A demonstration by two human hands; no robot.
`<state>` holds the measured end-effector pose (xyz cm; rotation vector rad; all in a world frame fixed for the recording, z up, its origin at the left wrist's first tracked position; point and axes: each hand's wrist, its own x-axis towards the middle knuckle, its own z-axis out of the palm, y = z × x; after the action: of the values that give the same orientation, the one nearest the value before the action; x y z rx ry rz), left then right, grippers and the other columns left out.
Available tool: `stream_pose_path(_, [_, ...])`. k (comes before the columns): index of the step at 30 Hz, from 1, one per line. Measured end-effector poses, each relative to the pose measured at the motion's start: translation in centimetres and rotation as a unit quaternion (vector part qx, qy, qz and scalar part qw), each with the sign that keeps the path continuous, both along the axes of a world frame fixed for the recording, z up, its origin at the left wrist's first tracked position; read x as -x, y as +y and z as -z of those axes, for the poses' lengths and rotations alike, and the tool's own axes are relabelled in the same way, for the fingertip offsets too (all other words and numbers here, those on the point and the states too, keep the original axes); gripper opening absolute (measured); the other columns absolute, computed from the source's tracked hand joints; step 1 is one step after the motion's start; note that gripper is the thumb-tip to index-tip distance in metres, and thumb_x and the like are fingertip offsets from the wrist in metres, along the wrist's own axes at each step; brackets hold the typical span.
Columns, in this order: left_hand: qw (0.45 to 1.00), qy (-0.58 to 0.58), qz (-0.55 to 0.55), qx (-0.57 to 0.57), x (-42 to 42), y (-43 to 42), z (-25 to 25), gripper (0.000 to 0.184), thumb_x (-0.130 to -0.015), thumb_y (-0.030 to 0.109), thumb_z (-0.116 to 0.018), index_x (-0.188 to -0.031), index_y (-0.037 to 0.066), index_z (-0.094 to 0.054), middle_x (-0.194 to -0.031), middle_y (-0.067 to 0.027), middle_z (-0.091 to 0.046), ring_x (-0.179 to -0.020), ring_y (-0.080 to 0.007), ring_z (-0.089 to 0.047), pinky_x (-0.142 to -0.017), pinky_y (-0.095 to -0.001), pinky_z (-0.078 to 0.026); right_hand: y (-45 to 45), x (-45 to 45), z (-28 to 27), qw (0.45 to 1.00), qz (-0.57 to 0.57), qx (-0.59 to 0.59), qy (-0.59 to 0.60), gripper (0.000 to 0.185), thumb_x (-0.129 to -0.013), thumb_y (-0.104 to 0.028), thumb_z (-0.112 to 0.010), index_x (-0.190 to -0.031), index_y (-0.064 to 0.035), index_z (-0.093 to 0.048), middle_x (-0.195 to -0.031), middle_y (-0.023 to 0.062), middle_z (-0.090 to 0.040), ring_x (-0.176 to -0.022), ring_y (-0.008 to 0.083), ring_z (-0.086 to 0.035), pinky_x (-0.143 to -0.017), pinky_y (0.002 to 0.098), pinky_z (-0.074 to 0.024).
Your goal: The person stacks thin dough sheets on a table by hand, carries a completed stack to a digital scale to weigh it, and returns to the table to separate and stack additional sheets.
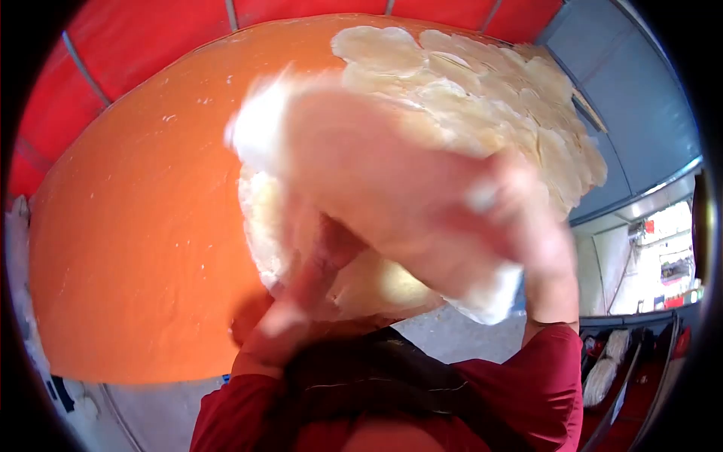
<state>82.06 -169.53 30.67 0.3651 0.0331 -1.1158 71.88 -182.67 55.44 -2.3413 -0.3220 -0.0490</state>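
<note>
Seen from the head: holding a pale sheet (361, 158) up across the centre of the frame, badly blurred, slanting from a white end at the upper left down to a white corner just right of centre and lower. Gripping it along its right side with the right hand (527, 207), right of centre, with fingers bent onto the sheet and closed on it, though too smeared to count or to judge how tightly pressed. Reaching up from the lower left with the left hand (320, 260), just below and left of the middle, close against the sheet's lower left side, with fingers partly lost in the blur. Impossible to tell how far curled on that side, or whether pinching the sheet or only bearing it from below.

Showing beneath the sheet, left of centre and down to the middle, a pale layer (260, 226) on an orange bench (128, 271), bare over most of the left. Crowded at the upper right with overlapping thin rounds (497, 87). Bounded along the top by red panels (158, 49) and at the upper right by a grey-blue panel (625, 98). Clothed in dark red sleeves (538, 373) at the bottom.
</note>
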Motion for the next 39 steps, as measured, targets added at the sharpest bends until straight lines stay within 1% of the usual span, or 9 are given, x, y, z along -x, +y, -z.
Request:
stream_pose_path(4, [0.969, -0.151, -0.151, -0.124, 0.3, 5.3, -0.2, 0.077, -0.077, 0.059, -0.047, -0.134, 0.012, -0.024, -0.134, -0.0064, -0.031, -0.121, -0.0261, -0.033, -0.098, -0.0429, -0.030, -3.9, -0.5, -0.5, 0.864, 0.189, -0.463, -0.055, 0.052, -0.064, -0.005, -0.065, -0.112, 0.0041, -0.046, -0.097, 0.0132, -0.058, -0.082, 0.0198, -0.059, -0.073, 0.0302, -0.0488])
stream_pose_path(12, [0.833, -0.214, -0.290, -0.420, 0.2, 12.0, 3.7, 0.056, -0.066, 0.010, -0.074, -0.112, -0.004, -0.044, -0.099, -0.0130, -0.058, -0.088, -0.0206, -0.057, -0.076, -0.0369, -0.049, -16.5, 0.8, 34.8, 0.727, 0.298, -0.584, 0.204, 0.026, -0.069, -0.001, -0.067, -0.092, -0.0112, -0.059, -0.084, -0.0005, -0.062, -0.072, 0.0068, -0.057, -0.061, 0.0192, -0.0439])
stream_pose_path(15, [0.826, -0.179, -0.304, -0.440, 0.3, 11.5, 4.8, 0.065, -0.065, 0.014, -0.075, -0.116, -0.001, -0.039, -0.108, -0.0131, -0.053, -0.096, -0.0198, -0.053, -0.082, -0.0353, -0.046, -14.3, -0.5, 31.7, 0.660, 0.400, -0.617, 0.154, 0.021, -0.072, 0.000, -0.065, -0.087, -0.0126, -0.059, -0.083, -0.0014, -0.063, -0.062, 0.0017, -0.055, -0.046, 0.0142, -0.0397])
stream_pose_path(20, [0.868, -0.160, -0.341, -0.323, 3.0, 12.2, 4.3, 0.062, -0.074, 0.012, -0.067, -0.124, 0.002, -0.032, -0.112, -0.0134, -0.051, -0.100, -0.0236, -0.052, -0.088, -0.0352, -0.043, -12.3, -2.2, 31.9, 0.728, 0.299, -0.606, 0.114, 0.016, -0.083, -0.010, -0.056, -0.097, -0.0049, -0.053, -0.097, 0.0069, -0.058, -0.085, 0.0164, -0.057, -0.074, 0.0251, -0.0481])
stream_pose_path(23, [0.764, -0.273, -0.373, -0.450, 3.3, 10.6, 7.1, 0.069, -0.074, 0.012, -0.066, -0.127, -0.003, -0.025, -0.116, -0.0180, -0.046, -0.107, -0.0241, -0.046, -0.091, -0.0312, -0.038, -7.8, -2.7, 30.5, 0.889, 0.443, -0.112, 0.038, 0.040, -0.079, 0.002, -0.053, -0.117, -0.0001, -0.038, -0.122, 0.0133, -0.043, -0.099, 0.0191, -0.052, -0.078, 0.0291, -0.0478])
stream_pose_path(26, [0.774, -0.278, -0.381, -0.422, 2.9, 10.1, 6.5, 0.070, -0.071, 0.002, -0.063, -0.128, -0.005, -0.022, -0.119, -0.0190, -0.043, -0.112, -0.0246, -0.041, -0.095, -0.0305, -0.034, -11.0, -2.6, 32.5, 0.786, 0.295, -0.533, 0.108, 0.048, -0.072, 0.004, -0.059, -0.114, 0.0010, -0.039, -0.116, 0.0161, -0.049, -0.094, 0.0204, -0.055, -0.079, 0.0300, -0.0467])
stream_pose_path(30, [0.588, -0.448, -0.437, -0.512, 1.6, 10.0, 7.8, 0.068, -0.069, -0.007, -0.059, -0.127, -0.005, -0.025, -0.118, -0.0129, -0.044, -0.107, -0.0194, -0.045, -0.091, -0.0303, -0.038, -15.8, -2.4, 33.6, 0.783, 0.326, -0.508, 0.149, 0.046, -0.064, 0.007, -0.062, -0.107, 0.0004, -0.045, -0.096, 0.0117, -0.059, -0.084, 0.0194, -0.058, -0.079, 0.0309, -0.0463])
stream_pose_path(33, [0.674, -0.422, -0.395, -0.459, 0.8, 13.3, 1.4, 0.069, -0.067, -0.007, -0.061, -0.127, -0.002, -0.028, -0.117, -0.0119, -0.046, -0.109, -0.0189, -0.044, -0.092, -0.0314, -0.036, -11.8, -4.3, 29.5, 0.842, 0.337, -0.414, 0.078, 0.044, -0.062, 0.009, -0.062, -0.103, -0.0011, -0.050, -0.091, 0.0092, -0.061, -0.079, 0.0179, -0.059, -0.078, 0.0311, -0.0468])
stream_pose_path(39, [0.570, -0.430, -0.532, -0.455, -0.4, 32.8, -3.7, 0.059, -0.066, -0.010, -0.058, -0.120, 0.000, -0.037, -0.111, -0.0094, -0.050, -0.104, -0.0171, -0.048, -0.089, -0.0302, -0.040, 11.3, -10.2, 22.9, 0.856, 0.173, -0.487, -0.002, 0.038, -0.073, 0.005, -0.053, -0.110, -0.0026, -0.048, -0.098, 0.0097, -0.057, -0.083, 0.0174, -0.057, -0.071, 0.0283, -0.0482])
